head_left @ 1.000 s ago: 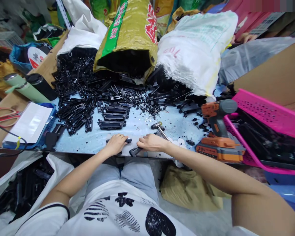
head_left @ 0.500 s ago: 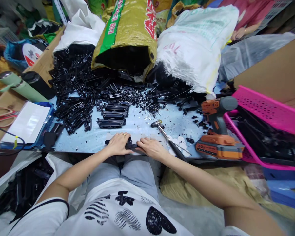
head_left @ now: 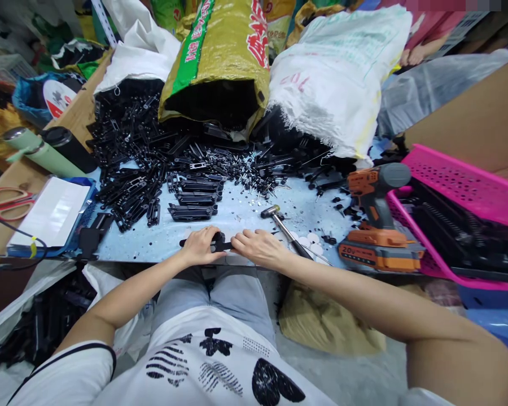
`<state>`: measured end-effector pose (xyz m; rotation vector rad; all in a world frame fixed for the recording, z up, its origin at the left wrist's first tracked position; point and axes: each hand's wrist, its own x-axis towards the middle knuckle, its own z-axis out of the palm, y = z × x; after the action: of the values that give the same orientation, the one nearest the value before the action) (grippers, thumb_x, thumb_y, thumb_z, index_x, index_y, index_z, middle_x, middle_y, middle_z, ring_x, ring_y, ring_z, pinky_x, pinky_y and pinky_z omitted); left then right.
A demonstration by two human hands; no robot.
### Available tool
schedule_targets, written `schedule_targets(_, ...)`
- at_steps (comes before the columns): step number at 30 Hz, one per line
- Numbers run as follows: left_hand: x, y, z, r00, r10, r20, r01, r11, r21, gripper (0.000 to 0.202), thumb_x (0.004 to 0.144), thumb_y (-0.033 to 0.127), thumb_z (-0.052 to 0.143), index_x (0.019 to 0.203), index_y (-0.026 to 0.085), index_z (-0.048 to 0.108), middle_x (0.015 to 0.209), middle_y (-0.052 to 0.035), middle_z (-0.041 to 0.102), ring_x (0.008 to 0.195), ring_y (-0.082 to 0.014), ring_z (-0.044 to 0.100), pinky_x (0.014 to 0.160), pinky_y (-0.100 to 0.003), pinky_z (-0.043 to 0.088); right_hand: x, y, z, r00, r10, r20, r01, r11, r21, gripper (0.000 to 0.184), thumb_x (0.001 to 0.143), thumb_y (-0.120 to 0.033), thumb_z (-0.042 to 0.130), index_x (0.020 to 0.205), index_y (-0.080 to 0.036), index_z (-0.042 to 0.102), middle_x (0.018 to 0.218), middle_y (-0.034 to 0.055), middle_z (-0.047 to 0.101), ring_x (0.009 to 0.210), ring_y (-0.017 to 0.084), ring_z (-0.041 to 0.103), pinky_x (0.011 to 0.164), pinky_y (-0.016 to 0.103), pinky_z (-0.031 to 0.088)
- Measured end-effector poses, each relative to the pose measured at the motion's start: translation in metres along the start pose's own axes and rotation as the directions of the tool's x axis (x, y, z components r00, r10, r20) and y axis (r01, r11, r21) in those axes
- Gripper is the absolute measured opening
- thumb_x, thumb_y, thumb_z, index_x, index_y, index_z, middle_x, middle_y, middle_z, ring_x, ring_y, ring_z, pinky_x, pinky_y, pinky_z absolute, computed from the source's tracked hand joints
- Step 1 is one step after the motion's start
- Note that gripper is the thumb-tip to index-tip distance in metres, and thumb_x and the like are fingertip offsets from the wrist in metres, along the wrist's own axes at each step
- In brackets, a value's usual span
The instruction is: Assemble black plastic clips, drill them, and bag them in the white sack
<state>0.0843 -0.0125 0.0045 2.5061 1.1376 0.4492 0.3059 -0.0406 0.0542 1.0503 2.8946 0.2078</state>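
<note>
At the table's front edge, my left hand [head_left: 203,246] is closed around a black plastic part [head_left: 224,246]. One dark end shows left of the fingers, and a short flat length spans the gap between my hands. My right hand [head_left: 257,248] grips the right end of this part, its fingers covering it. A hammer [head_left: 285,228] with a metal head and black handle lies just right of my right hand, partly behind that forearm. Behind my left hand, several long black plastic pieces [head_left: 193,211] lie in a stacked row.
Loose black parts [head_left: 131,186] and metal pins [head_left: 254,175] spread before open sacks [head_left: 211,62]. An orange cordless drill [head_left: 375,225] stands right, beside a pink basket [head_left: 461,192] of black parts. Scissors [head_left: 8,203] and bottles [head_left: 46,152] are left. Another person's hands [head_left: 412,55] show at the back right.
My right hand has shifted slightly up and its forearm now covers more of the hammer handle. More of the black plastic part shows between my hands. The view has moved a little.
</note>
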Motion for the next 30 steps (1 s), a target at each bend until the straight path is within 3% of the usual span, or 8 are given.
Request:
schedule_targets(4, -0.002, 0.0, 0.003, 0.999, 0.04, -0.02, -0.04, 0.999, -0.01, 0.053, 0.075, 0.06, 0.057, 0.106, 0.018, 0.048, 0.097, -0.0079, 0.063, 0.087, -0.0238, 0.063, 0.071, -0.032, 0.047, 0.005, 0.006, -0.005, 0.997, -0.075, 0.011, 0.076, 0.997, -0.025, 0.024, 0.099, -0.025, 0.03, 0.093, -0.016, 0.051, 0.085, 0.0072, 0.058, 0.075, 0.017, 0.049, 0.055, 0.028, 0.024)
schedule_targets(9, -0.006, -0.001, 0.005, 0.996, 0.06, -0.065, -0.059, 0.998, 0.017, 0.049, 0.079, 0.06, 0.052, 0.101, 0.017, 0.051, 0.095, -0.0096, 0.063, 0.085, -0.0235, 0.062, 0.072, -0.033, 0.047, 0.007, 0.001, -0.011, 0.999, -0.031, 0.031, 0.031, 0.999, -0.016, 0.021, 0.099, -0.026, 0.032, 0.096, -0.018, 0.051, 0.087, 0.0069, 0.058, 0.078, 0.017, 0.049, 0.056, 0.027, 0.025)
schedule_targets(14, 0.002, 0.008, 0.003, 0.983, 0.077, 0.165, -0.084, 0.996, 0.035, 0.056, 0.076, 0.064, 0.054, 0.106, 0.017, 0.05, 0.096, -0.0093, 0.062, 0.091, -0.0249, 0.06, 0.077, -0.034, 0.046, -0.01, 0.002, 0.021, 0.999, 0.04, -0.006, -0.04, 0.997, 0.059, 0.031, 0.097, -0.039, 0.034, 0.092, -0.017, 0.055, 0.086, 0.0067, 0.058, 0.077, 0.016, 0.05, 0.06, 0.027, 0.028)
schedule_targets(18, 0.064, 0.021, 0.008, 0.969, 0.15, 0.194, -0.158, 0.987, 0.027, 0.051, 0.088, 0.048, 0.047, 0.127, 0.017, 0.04, 0.124, -0.0136, 0.052, 0.116, -0.0269, 0.047, 0.093, -0.038, 0.04, -0.034, 0.002, 0.063, 0.98, 0.168, -0.11, -0.152, 0.978, 0.14, 0.036, 0.096, -0.043, 0.037, 0.089, -0.015, 0.059, 0.082, 0.0066, 0.059, 0.077, 0.017, 0.052, 0.066, 0.028, 0.032)
schedule_targets(23, 0.184, 0.015, 0.026, 0.982, -0.18, 0.049, 0.172, 0.975, 0.14, 0.042, 0.09, 0.01, 0.032, 0.131, 0.017, 0.04, 0.123, -0.0154, 0.051, 0.111, -0.0246, 0.051, 0.09, -0.036, 0.041, -0.057, 0.007, 0.072, 0.917, 0.366, -0.16, -0.328, 0.918, 0.225, 0.034, 0.096, -0.037, 0.037, 0.109, -0.015, 0.058, 0.101, 0.0116, 0.062, 0.09, 0.02, 0.052, 0.077, 0.031, 0.037)
schedule_targets(25, 0.213, 0.01, 0.034, 0.955, -0.288, 0.064, 0.27, 0.941, 0.206, 0.04, 0.087, 0.005, 0.033, 0.124, 0.014, 0.046, 0.122, -0.0177, 0.05, 0.11, -0.0252, 0.052, 0.087, -0.035, 0.043, -0.07, 0.025, 0.065, 0.796, 0.592, -0.124, -0.564, 0.8, 0.202, 0.032, 0.096, -0.029, 0.035, 0.114, -0.014, 0.057, 0.109, 0.0139, 0.059, 0.095, 0.022, 0.052, 0.079, 0.032, 0.039)
schedule_targets(28, 0.229, 0.007, 0.044, 0.944, -0.313, 0.102, 0.282, 0.929, 0.241, 0.034, 0.086, 0.001, 0.035, 0.116, 0.009, 0.05, 0.116, -0.0198, 0.054, 0.104, -0.0237, 0.057, 0.085, -0.033, 0.044, -0.096, 0.06, 0.061, 0.399, 0.915, 0.056, -0.916, 0.396, 0.058, 0.032, 0.092, -0.018, 0.035, 0.114, -0.009, 0.056, 0.108, 0.0193, 0.057, 0.095, 0.026, 0.053, 0.074, 0.033, 0.041)
schedule_targets(30, 0.226, 0.008, 0.047, 0.951, -0.286, 0.12, 0.251, 0.938, 0.24, 0.031, 0.086, 0.0, 0.036, 0.111, 0.008, 0.052, 0.111, -0.019, 0.057, 0.099, -0.0229, 0.059, 0.083, -0.031, 0.045, -0.108, 0.076, 0.066, 0.158, 0.969, 0.192, -0.983, 0.173, -0.064, 0.031, 0.089, -0.012, 0.036, 0.111, -0.004, 0.056, 0.104, 0.0233, 0.057, 0.096, 0.029, 0.054, 0.073, 0.033, 0.042)
